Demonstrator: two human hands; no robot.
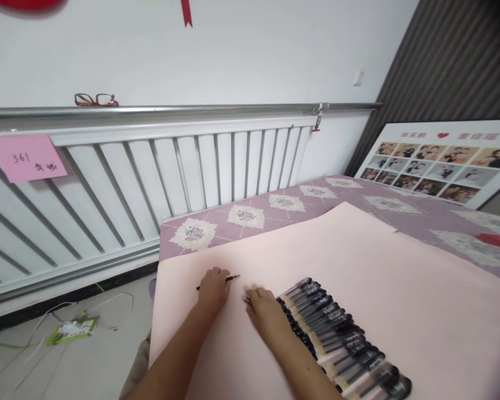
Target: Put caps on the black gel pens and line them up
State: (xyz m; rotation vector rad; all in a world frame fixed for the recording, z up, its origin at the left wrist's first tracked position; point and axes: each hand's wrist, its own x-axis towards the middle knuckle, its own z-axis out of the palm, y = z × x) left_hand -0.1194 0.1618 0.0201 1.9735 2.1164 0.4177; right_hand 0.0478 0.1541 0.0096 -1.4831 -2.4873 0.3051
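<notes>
My left hand (214, 286) is closed around a thin black pen (232, 277) lying low over the pink sheet (316, 250). The pen's pale tip points right, and its dark other end shows left of my hand. My right hand (267, 315) is beside it, fingers bent and slightly blurred. A small dark end of something thin shows at those fingertips; the rest is hidden under the hand. Against my right wrist and forearm runs a slanting row of several clear-barrelled pens with black ends (337, 328), side by side on the sheet. My forearm covers part of the row.
The sheet covers a bed or table with a purple patterned cloth (250, 215). Behind are a white radiator (216, 166) and a pipe bearing glasses (95, 100). A pink note (28, 158) hangs left. A power strip (73, 330) lies on the floor; a photo board (437, 161) leans right.
</notes>
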